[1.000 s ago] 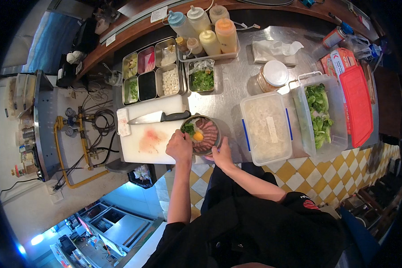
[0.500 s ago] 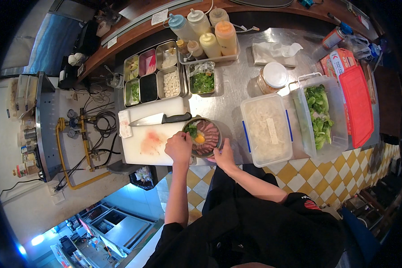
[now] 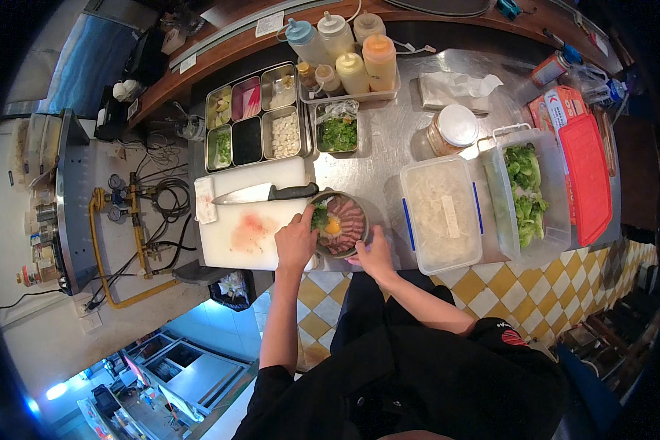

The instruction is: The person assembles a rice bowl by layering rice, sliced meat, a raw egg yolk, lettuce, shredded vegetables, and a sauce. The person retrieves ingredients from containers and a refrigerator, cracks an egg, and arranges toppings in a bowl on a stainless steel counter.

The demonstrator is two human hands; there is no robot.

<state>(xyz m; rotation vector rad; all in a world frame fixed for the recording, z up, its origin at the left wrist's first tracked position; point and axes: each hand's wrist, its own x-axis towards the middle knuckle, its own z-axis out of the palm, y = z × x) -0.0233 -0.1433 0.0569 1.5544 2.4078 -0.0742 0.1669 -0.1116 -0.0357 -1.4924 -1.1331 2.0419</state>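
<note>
A round dark bowl (image 3: 366, 233) is between my hands at the counter's front edge, just right of the cutting board. In it lie pink-centred meat slices (image 3: 353, 220) fanned along the right, an egg yolk (image 3: 333, 226) in the middle, and green leaves (image 3: 320, 214) at the left. My left hand (image 3: 296, 240) is closed at the bowl's left rim, fingertips reaching over it beside the leaves; the thumb is partly hidden. Against the lower right side, my right hand (image 3: 375, 255) grips the bowl, its fingers partly underneath.
A black-handled knife (image 3: 264, 193) lies across the stained white cutting board (image 3: 220, 249), near a folded cloth (image 3: 205, 199). Behind are metal topping pans (image 3: 282, 133), chopped greens (image 3: 337, 133) and squeeze bottles (image 3: 380, 62). Rightward stand a lidded tub (image 3: 441, 213), a jar (image 3: 456, 126) and a lettuce bin (image 3: 524, 194).
My left hand has uncurled somewhat and sits slightly higher along the bowl's left rim. My right hand keeps its grip on the bowl. The whole view has shifted slightly.
</note>
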